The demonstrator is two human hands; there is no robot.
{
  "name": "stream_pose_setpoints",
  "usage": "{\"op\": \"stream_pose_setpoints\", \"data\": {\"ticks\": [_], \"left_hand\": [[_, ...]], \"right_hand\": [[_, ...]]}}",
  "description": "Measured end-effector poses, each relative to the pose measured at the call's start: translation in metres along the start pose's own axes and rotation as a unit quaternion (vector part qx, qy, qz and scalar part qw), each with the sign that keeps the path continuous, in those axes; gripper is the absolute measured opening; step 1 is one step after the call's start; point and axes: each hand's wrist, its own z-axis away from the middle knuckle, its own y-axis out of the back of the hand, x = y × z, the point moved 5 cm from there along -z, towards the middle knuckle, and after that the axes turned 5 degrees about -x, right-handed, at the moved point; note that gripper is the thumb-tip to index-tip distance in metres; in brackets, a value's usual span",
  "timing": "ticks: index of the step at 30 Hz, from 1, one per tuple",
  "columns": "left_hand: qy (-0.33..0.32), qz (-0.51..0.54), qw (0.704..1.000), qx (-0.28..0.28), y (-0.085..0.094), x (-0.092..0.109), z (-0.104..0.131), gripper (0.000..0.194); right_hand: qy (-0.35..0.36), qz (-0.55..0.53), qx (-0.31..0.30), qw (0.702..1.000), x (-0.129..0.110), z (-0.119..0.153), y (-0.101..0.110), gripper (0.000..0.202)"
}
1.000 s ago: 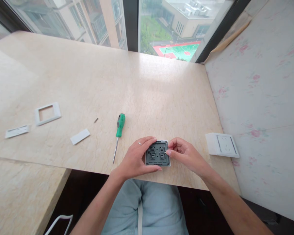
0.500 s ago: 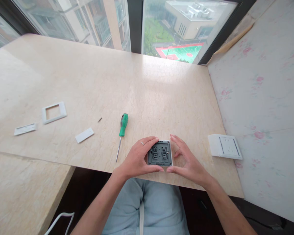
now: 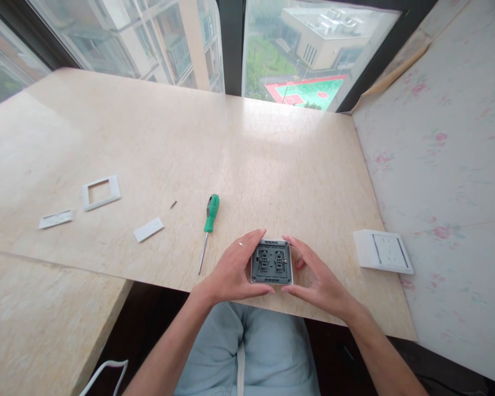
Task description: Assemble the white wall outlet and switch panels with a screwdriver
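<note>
Near the counter's front edge is a square wall switch (image 3: 271, 263), its dark grey inner face turned up and a white rim around it. My left hand (image 3: 236, 268) grips its left side, thumb along the front edge and fingers at the back corner. On the right side my right hand (image 3: 318, 275) curves around it, fingertips and thumb at the right corners. A screw shows on the right of the grey face. Left of my hands lies a green-handled screwdriver (image 3: 210, 214), its shaft pointing toward me.
Further left on the stone counter (image 3: 181, 148) lie a white frame (image 3: 114, 188), two white rocker covers, one (image 3: 149, 229) nearer and one (image 3: 55, 219) farther, and a small screw (image 3: 174, 204). A boxed wall socket (image 3: 383, 252) stands by the papered wall at right.
The view has shifted slightly, so the counter items appear a little lower and to the right. My right fingers have closed in on the switch's right side.
</note>
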Motion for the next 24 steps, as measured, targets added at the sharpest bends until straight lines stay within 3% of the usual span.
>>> {"op": "stream_pose_setpoints", "data": {"ticks": [8, 14, 17, 20, 24], "left_hand": [[0.013, 0.033, 0.999, 0.010, 0.005, 0.003, 0.003, 0.114], [0.061, 0.063, 0.988, 0.130, 0.027, 0.009, 0.034, 0.071], [0.076, 0.072, 0.972, 0.209, 0.055, 0.008, 0.051, 0.055], [0.104, -0.007, 0.946, 0.308, 0.102, -0.006, 0.062, 0.039], [0.220, -0.163, 0.897, 0.346, 0.162, -0.043, 0.071, 0.027]], "right_hand": [[0.027, 0.018, 0.031, 0.999, 0.003, 0.003, -0.004, 0.091], [0.049, 0.055, 0.053, 0.996, 0.002, 0.004, -0.005, 0.089], [0.060, 0.069, 0.059, 0.994, 0.002, 0.004, -0.005, 0.088], [0.063, 0.076, 0.067, 0.993, 0.004, 0.005, -0.005, 0.086], [0.062, 0.085, 0.071, 0.992, 0.008, 0.005, -0.007, 0.085]]}}
